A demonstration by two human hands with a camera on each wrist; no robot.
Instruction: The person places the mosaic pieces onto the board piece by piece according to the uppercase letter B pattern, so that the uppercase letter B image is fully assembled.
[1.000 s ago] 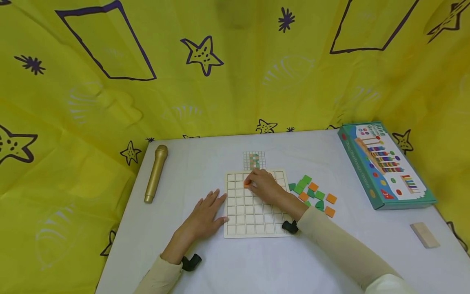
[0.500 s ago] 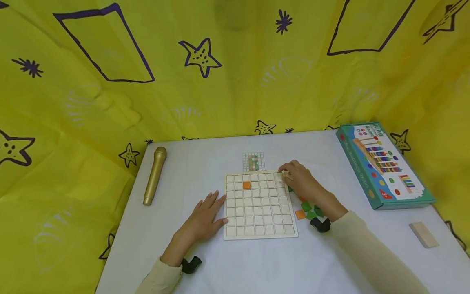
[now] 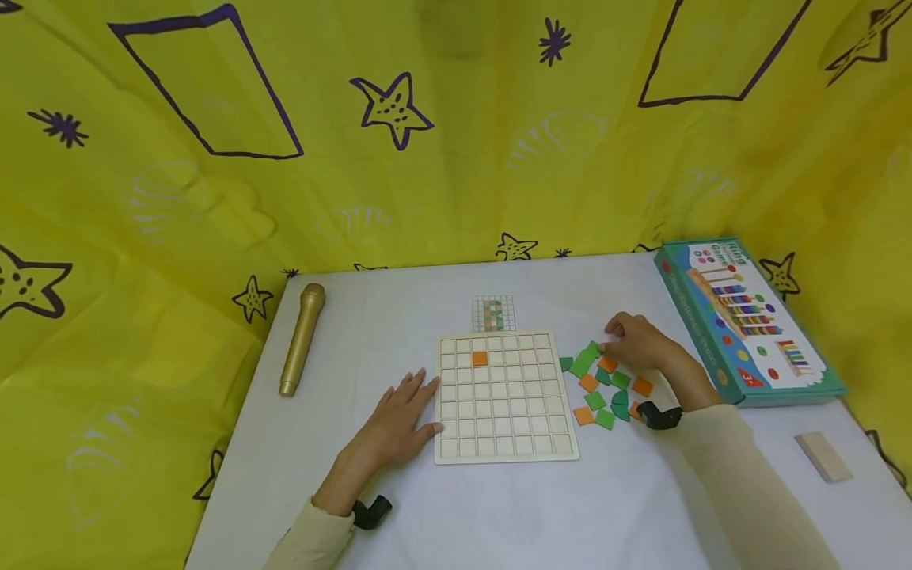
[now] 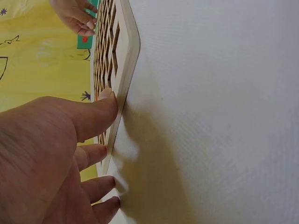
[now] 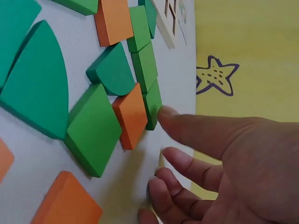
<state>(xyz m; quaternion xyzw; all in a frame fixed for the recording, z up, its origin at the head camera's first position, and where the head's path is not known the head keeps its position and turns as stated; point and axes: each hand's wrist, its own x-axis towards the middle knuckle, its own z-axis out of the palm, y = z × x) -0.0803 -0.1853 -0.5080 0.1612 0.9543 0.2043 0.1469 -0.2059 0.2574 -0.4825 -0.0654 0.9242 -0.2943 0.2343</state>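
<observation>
A pale wooden grid board [image 3: 499, 408] lies on the white table, with one orange square tile [image 3: 480, 359] in a cell of its second row. My left hand [image 3: 392, 419] rests on the table at the board's left edge, fingers spread and thumb tip at the rim. In the left wrist view the thumb [image 4: 96, 116] overlaps the board's side. Right of the board, my right hand [image 3: 637, 342] is over a loose cluster of green and orange tiles. Its thumb tip is right at a light green square tile [image 5: 152, 105], and the other fingers bend loosely around nothing.
A small pattern card [image 3: 493, 313] lies behind the board. To the left is a gold microphone [image 3: 302, 339]. A teal game box [image 3: 751, 324] stands at the right, a wooden block [image 3: 824, 456] in front of it. A yellow patterned cloth [image 3: 456, 158] hangs behind the table.
The right hand has left the orange tile in its cell and moved right, across the board's edge to the loose tiles. The left hand stays put.
</observation>
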